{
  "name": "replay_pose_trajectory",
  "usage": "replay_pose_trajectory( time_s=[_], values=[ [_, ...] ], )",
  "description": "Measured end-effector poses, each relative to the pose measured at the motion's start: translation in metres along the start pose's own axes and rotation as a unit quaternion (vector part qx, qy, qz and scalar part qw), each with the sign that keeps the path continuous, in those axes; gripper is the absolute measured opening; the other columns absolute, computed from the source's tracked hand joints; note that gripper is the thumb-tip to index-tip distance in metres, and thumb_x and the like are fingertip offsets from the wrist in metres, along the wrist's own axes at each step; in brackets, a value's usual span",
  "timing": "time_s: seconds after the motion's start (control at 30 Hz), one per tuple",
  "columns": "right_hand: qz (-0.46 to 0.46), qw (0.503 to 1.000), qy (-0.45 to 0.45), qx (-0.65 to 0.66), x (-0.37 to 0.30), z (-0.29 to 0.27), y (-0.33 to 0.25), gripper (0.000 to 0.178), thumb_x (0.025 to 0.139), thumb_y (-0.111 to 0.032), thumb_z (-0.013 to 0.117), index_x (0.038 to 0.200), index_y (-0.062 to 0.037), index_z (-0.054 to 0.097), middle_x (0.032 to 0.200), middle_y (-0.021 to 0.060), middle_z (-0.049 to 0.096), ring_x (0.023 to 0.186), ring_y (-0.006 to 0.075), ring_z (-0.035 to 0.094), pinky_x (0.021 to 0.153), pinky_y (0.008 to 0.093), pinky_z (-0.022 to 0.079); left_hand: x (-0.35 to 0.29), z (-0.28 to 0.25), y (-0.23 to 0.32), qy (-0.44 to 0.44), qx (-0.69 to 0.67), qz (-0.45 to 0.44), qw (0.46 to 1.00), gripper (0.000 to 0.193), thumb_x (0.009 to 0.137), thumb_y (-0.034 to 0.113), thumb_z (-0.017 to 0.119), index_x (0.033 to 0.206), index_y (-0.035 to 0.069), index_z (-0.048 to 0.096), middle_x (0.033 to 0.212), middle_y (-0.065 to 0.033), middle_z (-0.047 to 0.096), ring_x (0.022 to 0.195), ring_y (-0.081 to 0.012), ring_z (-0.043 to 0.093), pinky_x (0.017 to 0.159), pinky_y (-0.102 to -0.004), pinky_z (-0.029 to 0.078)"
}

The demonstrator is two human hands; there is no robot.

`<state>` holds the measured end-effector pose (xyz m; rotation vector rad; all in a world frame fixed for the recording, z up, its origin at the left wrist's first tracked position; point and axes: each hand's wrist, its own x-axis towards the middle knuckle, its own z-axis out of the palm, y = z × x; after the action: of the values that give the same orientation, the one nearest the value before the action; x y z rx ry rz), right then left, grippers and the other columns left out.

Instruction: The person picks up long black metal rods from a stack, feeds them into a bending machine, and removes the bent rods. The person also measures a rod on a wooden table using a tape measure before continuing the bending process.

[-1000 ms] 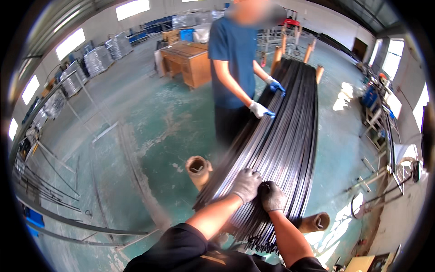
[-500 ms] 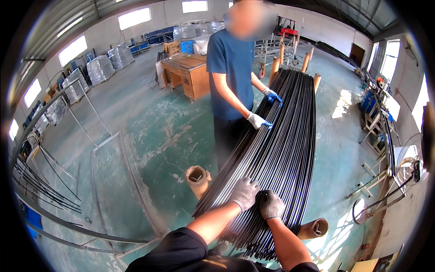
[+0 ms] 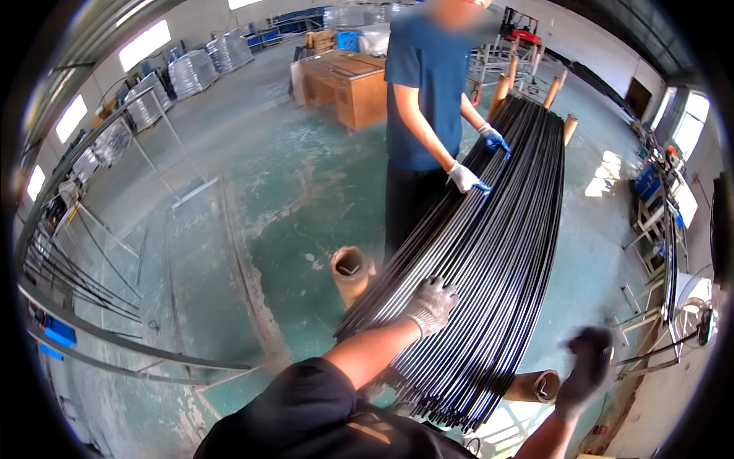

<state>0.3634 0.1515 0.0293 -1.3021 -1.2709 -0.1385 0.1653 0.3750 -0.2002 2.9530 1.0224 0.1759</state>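
Note:
A wide layer of long, thin black rods (image 3: pixel 474 306) slopes away from me, their near ends bunched low in the view. My left hand (image 3: pixel 432 307), in a grey knit glove, lies on top of the rods toward their left side, its fingers spread over them. Off to the right of the rods, my gloved right hand (image 3: pixel 587 371) is raised in the air and smeared by motion, so its fingers are unclear. Across the rods on the left stands a co-worker (image 3: pixel 424 99) in a blue shirt, with both blue-and-white gloved hands on the rods.
Brown tubes stand beside the rods, one at the near left (image 3: pixel 350 277) and another at the near right (image 3: pixel 535 386). A wooden desk (image 3: pixel 344 88) sits behind the co-worker. Metal frames (image 3: pixel 195 191) are on the left, and a cluttered workbench (image 3: pixel 657 199) lines the right.
My right hand has left the rods and swung out to the right. My left hand stays on the rods. The whole view has shifted, with the scene now farther right.

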Motion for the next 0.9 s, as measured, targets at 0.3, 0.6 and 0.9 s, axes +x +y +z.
replay_pose_trajectory(
  time_s=[0.3, 0.6, 0.9],
  values=[
    [0.224, 0.918, -0.144, -0.292, -0.100, -0.014, 0.078, 0.046, 0.089, -0.004, 0.071, 0.135, 0.0007, 0.066, 0.108, 0.0176, 0.072, 0.101, 0.0329, 0.071, 0.093, 0.0418, 0.056, -0.007, -0.011, -0.011, -0.057, 0.022, -0.029, 0.998, 0.033, 0.099, 0.025, 0.063, 0.129, 0.015, 0.070, 0.137, -0.0058, 0.063, 0.129, -0.0283, 0.057, 0.114, -0.0450, 0.044],
    [0.146, 0.902, -0.090, -0.397, -0.137, 0.003, 0.088, 0.045, 0.084, -0.008, 0.074, 0.128, -0.0007, 0.067, 0.122, 0.0211, 0.068, 0.116, 0.0423, 0.064, 0.100, 0.0503, 0.051, -0.009, -0.005, -0.016, 0.011, 0.004, -0.018, 1.000, 0.027, 0.095, 0.022, 0.062, 0.118, 0.012, 0.073, 0.128, -0.0054, 0.064, 0.121, -0.0292, 0.057, 0.107, -0.0445, 0.047],
    [0.058, 0.897, -0.050, -0.436, -0.144, 0.010, 0.102, 0.039, 0.083, -0.005, 0.072, 0.121, -0.0011, 0.069, 0.113, 0.0202, 0.068, 0.107, 0.0417, 0.065, 0.094, 0.0506, 0.052, -0.008, 0.000, -0.017, 0.018, -0.004, -0.017, 1.000, 0.028, 0.093, 0.020, 0.066, 0.119, 0.012, 0.074, 0.129, -0.0053, 0.065, 0.122, -0.0282, 0.057, 0.109, -0.0453, 0.046]
  ],
)
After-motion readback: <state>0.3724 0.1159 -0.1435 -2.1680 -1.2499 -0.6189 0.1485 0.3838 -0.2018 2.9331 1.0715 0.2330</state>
